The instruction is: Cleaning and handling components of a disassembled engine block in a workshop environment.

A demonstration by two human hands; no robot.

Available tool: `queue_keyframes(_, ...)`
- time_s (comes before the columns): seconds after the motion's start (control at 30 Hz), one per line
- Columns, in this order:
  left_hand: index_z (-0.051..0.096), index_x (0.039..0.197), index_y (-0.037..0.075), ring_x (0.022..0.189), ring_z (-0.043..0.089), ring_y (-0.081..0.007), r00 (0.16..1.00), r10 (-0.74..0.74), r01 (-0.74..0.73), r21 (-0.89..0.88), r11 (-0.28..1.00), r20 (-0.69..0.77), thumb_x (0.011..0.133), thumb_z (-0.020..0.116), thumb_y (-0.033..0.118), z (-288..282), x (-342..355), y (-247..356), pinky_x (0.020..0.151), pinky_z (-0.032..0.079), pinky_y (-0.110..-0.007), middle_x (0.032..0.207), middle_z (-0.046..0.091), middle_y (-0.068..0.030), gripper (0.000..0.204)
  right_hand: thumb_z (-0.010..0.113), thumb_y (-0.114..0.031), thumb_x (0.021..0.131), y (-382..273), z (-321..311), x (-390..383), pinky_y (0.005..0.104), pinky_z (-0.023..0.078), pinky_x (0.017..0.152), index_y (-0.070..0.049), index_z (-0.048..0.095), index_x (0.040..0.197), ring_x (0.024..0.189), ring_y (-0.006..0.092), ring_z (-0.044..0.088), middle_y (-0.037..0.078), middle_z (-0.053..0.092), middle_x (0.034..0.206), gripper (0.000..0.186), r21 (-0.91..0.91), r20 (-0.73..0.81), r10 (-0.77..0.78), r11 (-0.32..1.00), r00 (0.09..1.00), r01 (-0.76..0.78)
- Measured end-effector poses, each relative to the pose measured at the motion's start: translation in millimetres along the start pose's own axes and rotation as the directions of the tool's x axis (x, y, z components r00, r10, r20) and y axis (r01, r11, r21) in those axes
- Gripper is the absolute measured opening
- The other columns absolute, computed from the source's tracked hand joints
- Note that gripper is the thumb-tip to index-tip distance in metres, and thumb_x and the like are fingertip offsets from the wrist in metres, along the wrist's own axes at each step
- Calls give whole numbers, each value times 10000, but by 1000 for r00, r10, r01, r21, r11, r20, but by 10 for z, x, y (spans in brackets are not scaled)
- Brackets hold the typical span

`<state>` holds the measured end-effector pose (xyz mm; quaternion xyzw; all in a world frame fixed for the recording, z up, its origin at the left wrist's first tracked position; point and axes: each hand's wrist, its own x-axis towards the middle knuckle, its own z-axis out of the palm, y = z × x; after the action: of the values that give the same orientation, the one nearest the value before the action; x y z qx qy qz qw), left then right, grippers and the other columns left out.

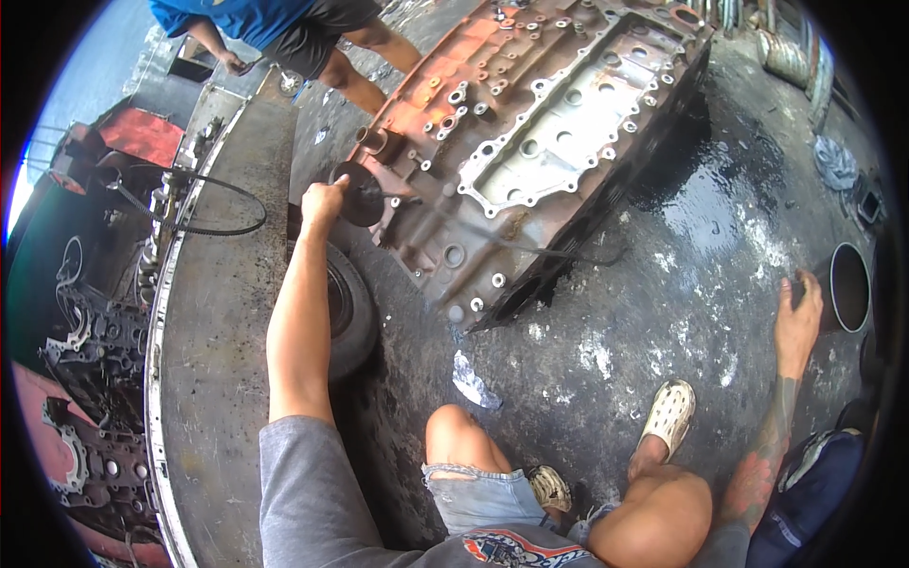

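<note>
Two hands: stretched wide apart, the left hand (324, 204) up at the block, the right hand (798, 317) way out to the side.
Left grip: fingers closed on the near edge of a dark round piece (361, 195), arm nearly straight, presumably because that corner sits far out.
Right grip: loosely spread, fingers a little bent, nothing seen in it; it hangs beside an open metal cylinder (850, 287), contact impossible to call from here.
Engine block (549, 123): big, rusty, lying slantwise ahead of the knees, its pale recessed face and bolt holes turned up, which leaves them easy to get at. The round piece is right at its left end.
Dark streak (559, 254): thin, across the block's near end; hose, rod or liquid, can't tell.
Metal bench (227, 379): along the left, a looped cable (258, 225) on top, a tyre (355, 312) tucked beside it.
Co-worker (275, 28): blue shirt, standing beyond, apart from both hands.
</note>
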<state>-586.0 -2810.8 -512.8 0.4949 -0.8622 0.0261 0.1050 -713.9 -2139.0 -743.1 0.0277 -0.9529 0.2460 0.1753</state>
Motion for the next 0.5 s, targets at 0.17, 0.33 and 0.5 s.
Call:
queue_keyframes(0.17,635,1022,-60,1073,572,-362,998,-52,57,149,987,-36,783,637,512,293,270,-288,906,452,-394,1092,602,-266,621,561,-151,888,-91,-141,-264,382,390,935,19,542,1114,1092,314,514,157,562,1148,283,91,138,-23,996,990,10)
queue_keyframes(0.33,644,1051,-1,1073,573,-342,986,143,-159,206,966,90,797,614,532,461,434,-434,904,450,-401,1097,617,-218,591,560,-129,881,-54,-84,-500,382,398,930,29,555,1090,1074,325,527,163,570,1131,262,78,285,48,994,957,-73)
queue_keyframes(0.5,640,1053,-1,1078,572,-334,984,126,-159,300,941,125,800,604,540,435,482,-376,905,451,-412,1106,614,-210,599,567,-106,870,-156,76,-684,382,399,930,34,560,1075,1076,325,529,172,569,1126,249,135,314,10,989,949,-55)
